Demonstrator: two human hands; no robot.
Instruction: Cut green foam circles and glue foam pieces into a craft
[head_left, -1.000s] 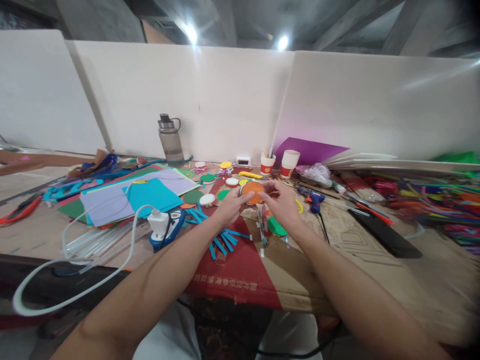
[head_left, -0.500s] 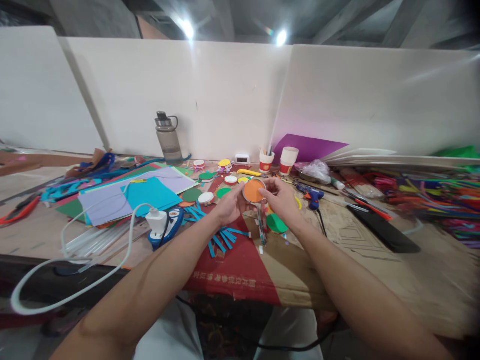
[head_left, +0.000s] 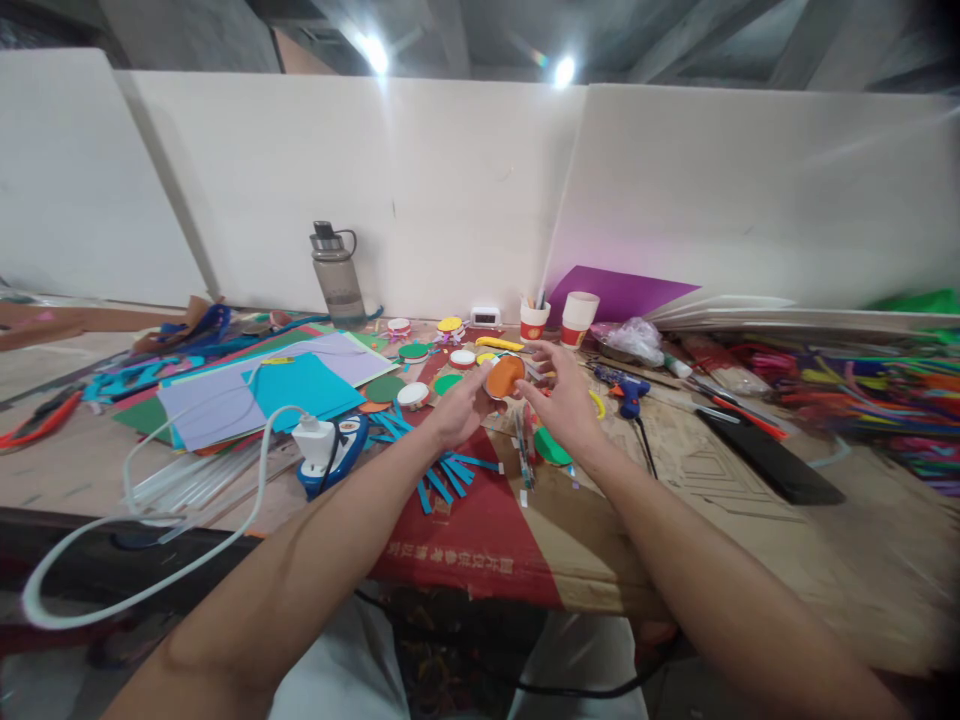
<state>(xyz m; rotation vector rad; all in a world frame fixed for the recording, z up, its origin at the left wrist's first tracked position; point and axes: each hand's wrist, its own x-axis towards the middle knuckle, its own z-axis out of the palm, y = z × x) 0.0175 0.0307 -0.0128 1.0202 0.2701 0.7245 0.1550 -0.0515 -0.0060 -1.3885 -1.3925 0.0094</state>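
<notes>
Two bare hands raised together over a cluttered craft table (head_left: 750, 520). Left hand (head_left: 459, 408) pinching an orange round lid (head_left: 504, 376) by its near edge, thumb and fingertips closed on the rim, orange face tilted toward the right. Right hand (head_left: 564, 398) just beside the lid on its right, fingers spread loose and slightly curled, thumb tip close to the rim; cannot tell whether touching. Lid lifted clear of the tabletop, between both hands.

Just below the right hand: a green paper disc (head_left: 552, 448) flat on brown cardboard (head_left: 600, 540), with a thin striped stick (head_left: 522, 455) lying beside it toward the left hand. Below the left hand: a fan of blue paper strips (head_left: 448, 478). Left of the left hand: a white-rimmed small lid (head_left: 413, 396), a dark green disc (head_left: 386, 389), then stacked coloured paper sheets (head_left: 285, 385) further out. Near the left forearm: a white plug on a blue device (head_left: 324, 450), trailing a white cable (head_left: 150, 560). Beyond the hands, toward the white wall: two paper cups (head_left: 559, 320), a yellow-topped lid (head_left: 450, 326), a grey water bottle (head_left: 337, 272) well apart to the left. Right of the right hand: a blue glue gun (head_left: 622, 390) near, a black flat case (head_left: 772, 462) further, a heap of coloured pipe cleaners (head_left: 862, 390) well apart.
</notes>
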